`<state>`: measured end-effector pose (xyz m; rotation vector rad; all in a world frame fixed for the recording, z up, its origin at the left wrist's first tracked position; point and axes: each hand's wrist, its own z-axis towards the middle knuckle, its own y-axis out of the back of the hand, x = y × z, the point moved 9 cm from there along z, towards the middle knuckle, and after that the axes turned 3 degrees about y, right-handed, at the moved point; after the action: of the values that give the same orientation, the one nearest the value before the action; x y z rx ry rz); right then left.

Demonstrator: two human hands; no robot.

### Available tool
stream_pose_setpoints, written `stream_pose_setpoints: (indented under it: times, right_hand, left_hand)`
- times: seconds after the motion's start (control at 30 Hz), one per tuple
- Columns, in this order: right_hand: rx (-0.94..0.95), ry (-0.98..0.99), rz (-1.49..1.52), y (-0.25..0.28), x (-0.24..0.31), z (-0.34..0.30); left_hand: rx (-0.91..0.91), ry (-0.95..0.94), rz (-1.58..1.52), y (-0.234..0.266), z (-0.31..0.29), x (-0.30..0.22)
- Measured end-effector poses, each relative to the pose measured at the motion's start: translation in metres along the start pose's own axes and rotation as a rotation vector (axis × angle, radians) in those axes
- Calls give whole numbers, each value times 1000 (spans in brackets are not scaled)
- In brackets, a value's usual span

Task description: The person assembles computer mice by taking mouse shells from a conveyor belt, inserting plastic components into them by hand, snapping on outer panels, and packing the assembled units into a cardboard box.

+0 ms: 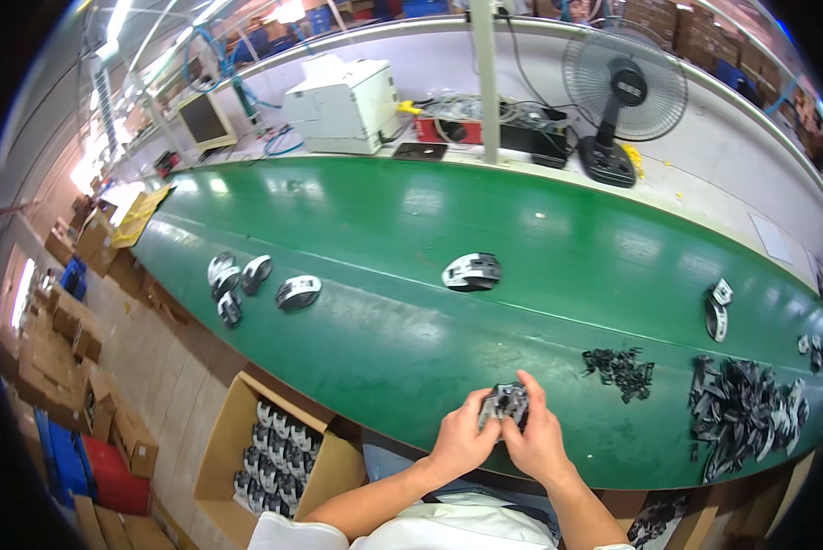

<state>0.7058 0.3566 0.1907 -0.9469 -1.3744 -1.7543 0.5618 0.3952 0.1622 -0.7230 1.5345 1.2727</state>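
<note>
Over the near side of the green counter (384, 353), the left hand (463, 436) and right hand (536, 442) have their fingers closed around a gray-and-black part (505, 403). It looks light and stiff, probably slightly slick plastic whose thin edges might snap; its outer sides seem the safest hold.

grey-and-black part (506, 401) | compact, irregular outline | held between both hands (464, 434) | over green work surface (384, 376)

Left forearm (379, 498) aims 2 o'clock, right forearm (578, 504) 11. Left hand (462, 436) and right hand (538, 440) close together, fingers (533, 394) bent, thumbs (512, 433) near each other.
</note>
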Motion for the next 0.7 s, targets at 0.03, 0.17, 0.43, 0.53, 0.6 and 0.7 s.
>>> stream_pose_setpoints:
  times: [0.03, 0.17, 0.43, 0.53, 0.6, 0.7]
  right_hand:
    - [41, -39, 4, -2, -1, 0]
    - [45, -35, -26, 6, 11, 7]
    - [61, -23, 58, 0, -8, 7]
    - [156, -111, 202, -4, -21, 4]
    - [213, -107, 282, -9, -15, 4]
    - [315, 20, 223, -20, -1, 2]
  left_hand:
    - [-1, 51, 3, 2, -1, 4]
    - [-38, 13, -32, 6, -1, -6]
    - [51, 61, -44, 3, -5, 3]
    - [289, 155, -305, -4, -11, -9]
    - [349, 211, -445, 3, -15, 3]
    - [422, 253, -618, 12, -24, 12]
